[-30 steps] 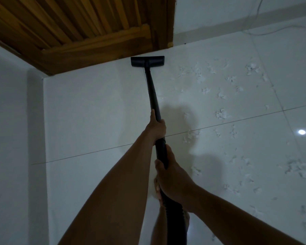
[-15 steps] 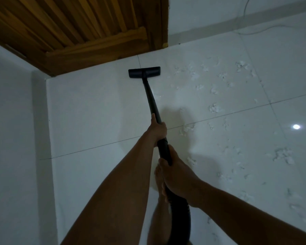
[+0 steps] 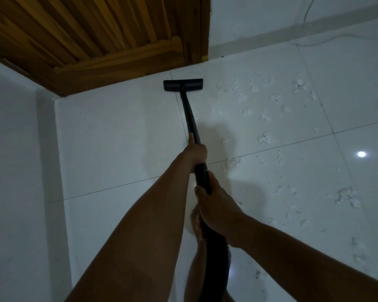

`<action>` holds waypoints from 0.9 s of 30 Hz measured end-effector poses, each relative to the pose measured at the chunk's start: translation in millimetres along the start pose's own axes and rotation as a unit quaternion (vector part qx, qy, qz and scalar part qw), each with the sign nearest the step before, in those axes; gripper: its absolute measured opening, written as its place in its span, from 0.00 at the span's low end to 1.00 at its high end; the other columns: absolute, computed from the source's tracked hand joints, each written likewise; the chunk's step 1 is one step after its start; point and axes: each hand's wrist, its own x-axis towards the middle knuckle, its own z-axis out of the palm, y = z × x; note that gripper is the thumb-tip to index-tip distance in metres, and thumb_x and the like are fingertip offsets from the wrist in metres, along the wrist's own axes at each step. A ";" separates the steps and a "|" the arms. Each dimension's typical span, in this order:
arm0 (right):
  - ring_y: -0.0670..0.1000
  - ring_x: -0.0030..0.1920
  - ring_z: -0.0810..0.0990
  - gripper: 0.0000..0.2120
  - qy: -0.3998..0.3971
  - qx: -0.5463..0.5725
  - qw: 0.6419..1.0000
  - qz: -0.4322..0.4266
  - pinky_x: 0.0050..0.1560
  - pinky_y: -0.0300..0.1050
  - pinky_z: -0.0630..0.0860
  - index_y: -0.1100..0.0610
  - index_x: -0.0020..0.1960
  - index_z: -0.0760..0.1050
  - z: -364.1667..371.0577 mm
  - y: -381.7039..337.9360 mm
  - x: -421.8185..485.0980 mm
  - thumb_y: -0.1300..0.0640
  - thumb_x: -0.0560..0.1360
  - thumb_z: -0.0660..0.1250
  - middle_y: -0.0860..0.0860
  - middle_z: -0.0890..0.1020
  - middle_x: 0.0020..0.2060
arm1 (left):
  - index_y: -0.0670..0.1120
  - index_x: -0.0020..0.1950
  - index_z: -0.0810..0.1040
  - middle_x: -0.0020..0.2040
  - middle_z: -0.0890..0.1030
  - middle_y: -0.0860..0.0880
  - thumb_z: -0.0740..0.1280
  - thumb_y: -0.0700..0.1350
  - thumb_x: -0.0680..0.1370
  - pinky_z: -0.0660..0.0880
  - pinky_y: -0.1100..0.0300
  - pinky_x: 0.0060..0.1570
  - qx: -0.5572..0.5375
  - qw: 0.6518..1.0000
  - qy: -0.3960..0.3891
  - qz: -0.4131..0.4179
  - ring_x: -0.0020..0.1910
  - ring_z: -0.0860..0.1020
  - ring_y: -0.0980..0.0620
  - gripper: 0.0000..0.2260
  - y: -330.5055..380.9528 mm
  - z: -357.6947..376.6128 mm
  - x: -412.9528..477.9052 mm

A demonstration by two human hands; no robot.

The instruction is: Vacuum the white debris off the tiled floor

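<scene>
The left hand [image 3: 196,152] grips the black vacuum wand [image 3: 190,118] with its fingers curled around the tube, and the right hand [image 3: 216,205] holds it lower, where the ribbed hose [image 3: 214,258] begins. The floor head [image 3: 183,85] lies flat on the tiled floor [image 3: 118,138], just in front of the wooden door [image 3: 96,40]. The white debris [image 3: 264,139] is scattered on the tiles to the right of the wand, apart from the head. A thin cable [image 3: 310,42] lies near the far wall. Below the right hand there seems to be a bare foot [image 3: 195,223], partly hidden by the hose.
</scene>
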 end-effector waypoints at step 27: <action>0.49 0.23 0.76 0.27 -0.020 0.025 0.998 0.060 0.25 0.41 0.76 0.35 0.80 0.49 -12.0 -41.9 3.0 0.50 0.85 0.55 0.58 0.78 0.39 | 0.61 0.79 0.39 0.74 0.64 0.42 0.53 0.45 0.84 0.71 0.57 0.28 -0.002 1.000 -0.024 -0.014 0.40 0.73 0.49 0.30 36.1 -11.5 -4.9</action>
